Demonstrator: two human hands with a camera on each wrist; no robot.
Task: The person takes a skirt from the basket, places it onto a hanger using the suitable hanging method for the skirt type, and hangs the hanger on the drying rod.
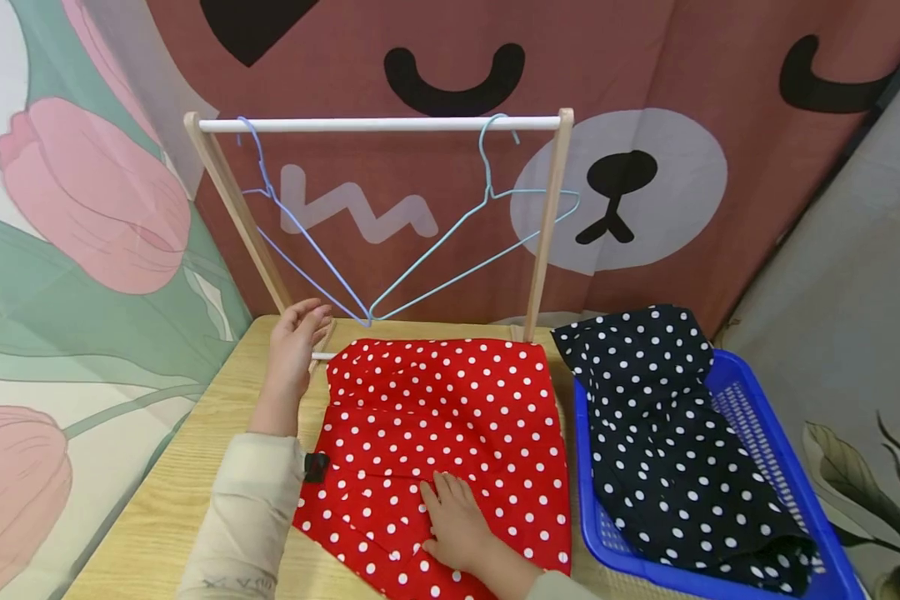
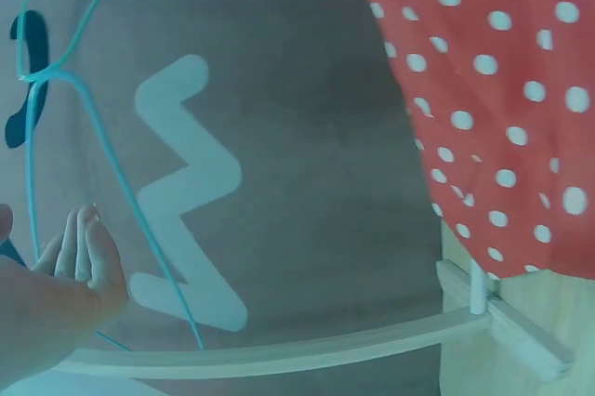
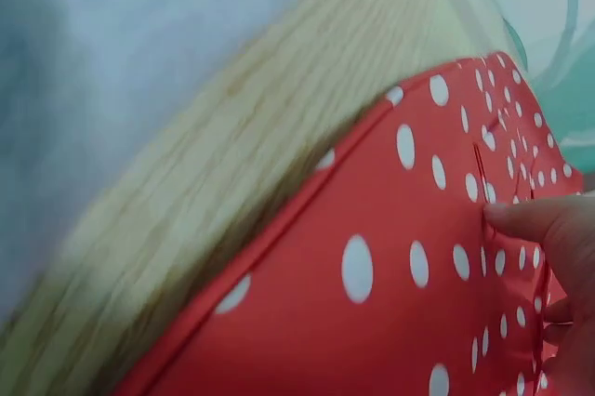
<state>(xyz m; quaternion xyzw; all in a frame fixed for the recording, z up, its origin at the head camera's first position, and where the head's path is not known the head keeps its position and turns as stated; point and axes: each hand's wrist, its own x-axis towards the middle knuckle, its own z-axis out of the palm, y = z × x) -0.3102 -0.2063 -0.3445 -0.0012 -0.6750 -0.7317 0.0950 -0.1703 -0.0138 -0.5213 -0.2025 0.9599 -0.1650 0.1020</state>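
A red cloth with white dots (image 1: 450, 417) lies spread on the wooden table. The right hand (image 1: 456, 523) rests on its lower middle, fingers spread; in the right wrist view that hand (image 3: 558, 257) touches the cloth (image 3: 390, 275) at the right edge. Raised near the rack's left post, the left hand (image 1: 297, 337) has lightly bent fingers and holds nothing visible. In the left wrist view the left hand (image 2: 74, 284) is beside a hanger (image 2: 112, 150). A purple hanger (image 1: 307, 233) and a light blue hanger (image 1: 457, 225) hang from the white rod (image 1: 375, 125).
At the right, a blue basket (image 1: 587, 500) holds a black cloth with white dots (image 1: 660, 433). The rack's wooden posts, left (image 1: 236, 212) and right (image 1: 547, 225), stand at the table's back. A patterned curtain (image 1: 435, 33) hangs behind. Table surface (image 1: 172, 467) shows at the left.
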